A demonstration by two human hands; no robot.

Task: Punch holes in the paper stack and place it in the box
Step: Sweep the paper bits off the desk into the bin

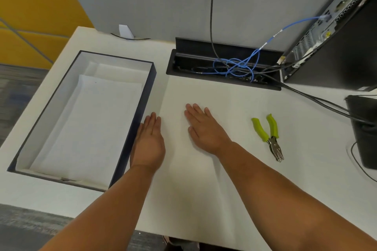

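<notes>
A dark-walled box (150, 79) with a white inside lies on the left of the white desk. White paper sheets (89, 120) lie flat inside it, one with a small hole near its far edge. My left hand (149, 140) rests flat against the box's right wall, fingers together, holding nothing. To its right my right hand (202, 126) lies palm down on the desk, fingers slightly spread, empty. A hole punch (269, 134) with lime-green handles and a metal head lies on the desk to the right of my right hand, untouched.
A recessed black cable tray (183, 67) with tangled blue and black cables sits at the desk's back. A computer tower (336, 36) stands at the back right, a black object (365, 132) at the right edge. The desk's front edge runs close to my forearms.
</notes>
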